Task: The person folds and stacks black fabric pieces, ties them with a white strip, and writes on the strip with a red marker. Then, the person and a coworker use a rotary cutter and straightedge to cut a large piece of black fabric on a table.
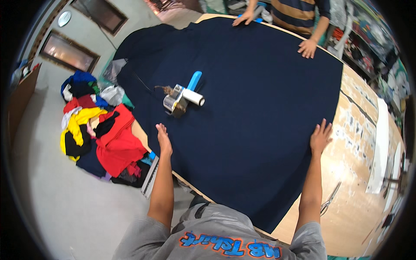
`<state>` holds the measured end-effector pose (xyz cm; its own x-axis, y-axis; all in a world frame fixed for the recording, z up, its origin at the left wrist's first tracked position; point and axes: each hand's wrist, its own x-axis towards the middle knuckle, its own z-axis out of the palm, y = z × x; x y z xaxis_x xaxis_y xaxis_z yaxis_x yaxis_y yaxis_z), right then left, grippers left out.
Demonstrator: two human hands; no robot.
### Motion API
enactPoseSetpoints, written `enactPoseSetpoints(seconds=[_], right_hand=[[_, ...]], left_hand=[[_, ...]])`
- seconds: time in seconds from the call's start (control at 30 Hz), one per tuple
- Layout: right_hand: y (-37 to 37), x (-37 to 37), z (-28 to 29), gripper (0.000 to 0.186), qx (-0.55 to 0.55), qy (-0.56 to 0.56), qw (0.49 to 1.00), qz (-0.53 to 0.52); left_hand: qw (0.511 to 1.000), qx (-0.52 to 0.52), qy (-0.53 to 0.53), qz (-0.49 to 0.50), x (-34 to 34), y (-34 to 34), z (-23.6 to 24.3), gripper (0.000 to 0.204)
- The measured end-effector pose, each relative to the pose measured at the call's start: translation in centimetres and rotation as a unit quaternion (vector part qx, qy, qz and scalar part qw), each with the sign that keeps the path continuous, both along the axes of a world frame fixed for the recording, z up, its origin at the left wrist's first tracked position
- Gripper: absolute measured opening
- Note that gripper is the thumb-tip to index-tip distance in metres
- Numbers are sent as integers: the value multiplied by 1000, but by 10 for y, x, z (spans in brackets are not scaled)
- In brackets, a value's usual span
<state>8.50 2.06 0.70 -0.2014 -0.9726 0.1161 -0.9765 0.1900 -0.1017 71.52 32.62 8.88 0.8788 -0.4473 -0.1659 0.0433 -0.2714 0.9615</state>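
Note:
A wide sheet of dark navy fabric covers most of the table. My left hand is at its near left part, fingers together and stretched out, on edge with the palm turned inward; whether it touches the cloth I cannot tell. On the right, my right hand lies flat with spread fingers across the fabric's edge. Beyond my left hand, an electric cloth-cutting machine with a white cylindrical part and a blue handle-like piece rests on the fabric, a thin cord running from it. Neither hand holds anything.
Across the table a co-worker's hands press on the fabric's far edge. Scissors and long white strips lie on the bare wooden tabletop at right. Colourful cloth is heaped at left, beside a metal ruler.

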Motion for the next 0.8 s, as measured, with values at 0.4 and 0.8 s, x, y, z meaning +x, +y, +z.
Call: enactPoseSetpoints(seconds=[0.4,0.8], right_hand=[[171,-92,22,54,-12,-359,932,-36],[398,69,84,38,5,-388,921,-21]], left_hand=[[952,192,7,238,61,233,-20,74],[967,227,-7,119,63,285,18,68]])
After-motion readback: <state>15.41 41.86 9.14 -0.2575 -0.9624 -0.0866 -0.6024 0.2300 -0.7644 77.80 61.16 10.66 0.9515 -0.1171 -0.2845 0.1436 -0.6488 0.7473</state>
